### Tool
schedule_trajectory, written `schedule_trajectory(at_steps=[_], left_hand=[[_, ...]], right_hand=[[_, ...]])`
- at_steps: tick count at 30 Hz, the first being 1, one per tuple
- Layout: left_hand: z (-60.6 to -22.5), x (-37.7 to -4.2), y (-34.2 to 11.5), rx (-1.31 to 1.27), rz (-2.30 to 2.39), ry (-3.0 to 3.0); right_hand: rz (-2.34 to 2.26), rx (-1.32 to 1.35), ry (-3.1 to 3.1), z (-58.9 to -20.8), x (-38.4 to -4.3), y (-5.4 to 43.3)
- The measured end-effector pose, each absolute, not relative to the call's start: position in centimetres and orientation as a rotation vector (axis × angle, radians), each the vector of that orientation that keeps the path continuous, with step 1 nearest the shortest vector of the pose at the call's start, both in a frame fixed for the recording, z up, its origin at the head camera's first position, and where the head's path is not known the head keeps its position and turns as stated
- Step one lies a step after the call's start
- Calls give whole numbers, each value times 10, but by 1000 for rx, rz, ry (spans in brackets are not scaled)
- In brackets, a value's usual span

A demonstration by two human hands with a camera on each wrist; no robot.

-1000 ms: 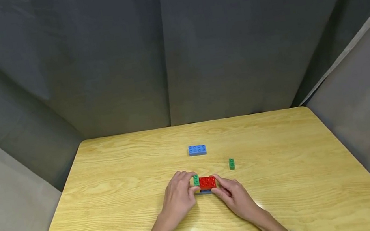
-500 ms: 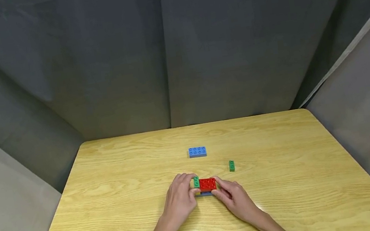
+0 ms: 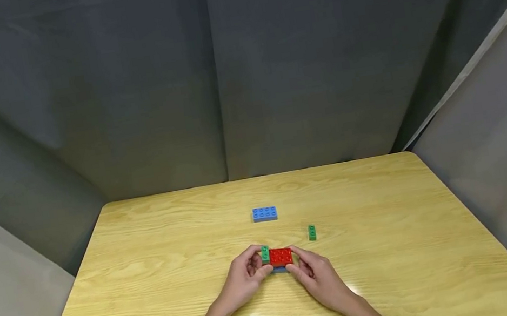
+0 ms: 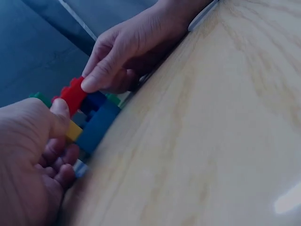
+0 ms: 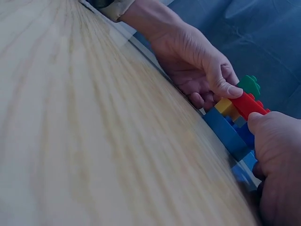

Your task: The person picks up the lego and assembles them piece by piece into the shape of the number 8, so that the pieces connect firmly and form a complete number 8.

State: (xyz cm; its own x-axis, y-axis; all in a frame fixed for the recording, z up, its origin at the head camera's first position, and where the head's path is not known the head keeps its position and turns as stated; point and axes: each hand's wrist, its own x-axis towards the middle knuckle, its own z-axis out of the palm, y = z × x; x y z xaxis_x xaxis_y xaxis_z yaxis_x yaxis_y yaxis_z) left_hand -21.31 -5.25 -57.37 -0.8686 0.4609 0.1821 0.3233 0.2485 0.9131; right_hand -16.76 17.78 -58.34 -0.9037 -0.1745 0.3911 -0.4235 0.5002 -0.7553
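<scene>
A small stack of toy building bricks stands on the table between both hands. A red brick (image 3: pixel 280 256) lies on top, with a small green brick (image 3: pixel 265 254) at its left end. Beneath them show a yellow brick (image 5: pixel 226 108) on the left and a long blue brick (image 4: pixel 99 125) at the bottom. My left hand (image 3: pixel 242 274) pinches the left end of the red brick, thumb on its near side and index finger behind by the green brick. With thumb and index finger, my right hand (image 3: pixel 317 274) pinches the red brick's right end.
Farther back on the wooden table (image 3: pixel 162 237) lies a blue brick (image 3: pixel 264 214). A second small green brick (image 3: pixel 312 233) lies to the right, beyond the right hand. Grey curtains (image 3: pixel 153 113) surround the table's back and sides.
The left thumb has slid from beside the green brick to the near side of the red brick, and the left fingers have curled more. The right hand keeps its pinch. The head view has shifted slightly.
</scene>
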Motion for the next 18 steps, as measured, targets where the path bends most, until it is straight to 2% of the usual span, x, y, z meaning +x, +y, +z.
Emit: schedule_trajectory(at_steps=[10,18], left_hand=[[-581,-218,-48,730,1854,2334],[-583,-217,-50,695,1839,2324]], right_hand=[[1352,540,-2429,-577,-173,191],[1058,543,-2420,-581,-186,222]])
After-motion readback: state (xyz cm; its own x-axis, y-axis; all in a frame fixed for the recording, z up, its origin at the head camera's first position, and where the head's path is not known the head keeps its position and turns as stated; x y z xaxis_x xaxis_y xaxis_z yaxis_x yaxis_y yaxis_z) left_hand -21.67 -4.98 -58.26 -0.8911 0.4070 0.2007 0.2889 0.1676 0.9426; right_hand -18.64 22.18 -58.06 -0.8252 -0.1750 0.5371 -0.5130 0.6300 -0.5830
